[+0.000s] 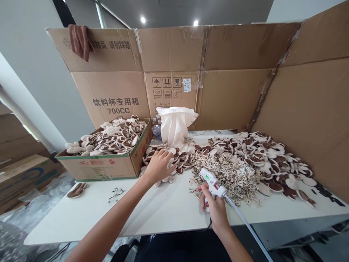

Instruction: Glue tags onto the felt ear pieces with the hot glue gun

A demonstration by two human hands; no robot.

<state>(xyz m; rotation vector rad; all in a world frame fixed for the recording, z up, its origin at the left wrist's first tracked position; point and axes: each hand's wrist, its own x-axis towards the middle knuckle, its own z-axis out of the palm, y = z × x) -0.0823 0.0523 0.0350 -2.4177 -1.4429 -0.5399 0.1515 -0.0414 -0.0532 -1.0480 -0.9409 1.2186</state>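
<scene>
My right hand [214, 209] is wrapped round the handle of a white hot glue gun [211, 180]. Its nozzle end points up and to the left, and a long pale glue stick [245, 220] runs out of the back. My left hand [160, 165] reaches over a small heap of brown and white bunny-shaped plush pieces [183, 160], touching its near side. The fingers there are bent and somewhat apart, with nothing visible held. Close beyond the glue gun lies a mound of small cream-and-grey cord loops [231, 178].
An open carton [103, 170] full of plush pieces stands left. More plush pieces [275, 163] are heaped right. A white bag [176, 125] stands behind a heap, beside a plastic bottle [156, 131]. Tall cardboard [231, 98] walls the table [152, 214]. One plush piece [77, 190] lies front left.
</scene>
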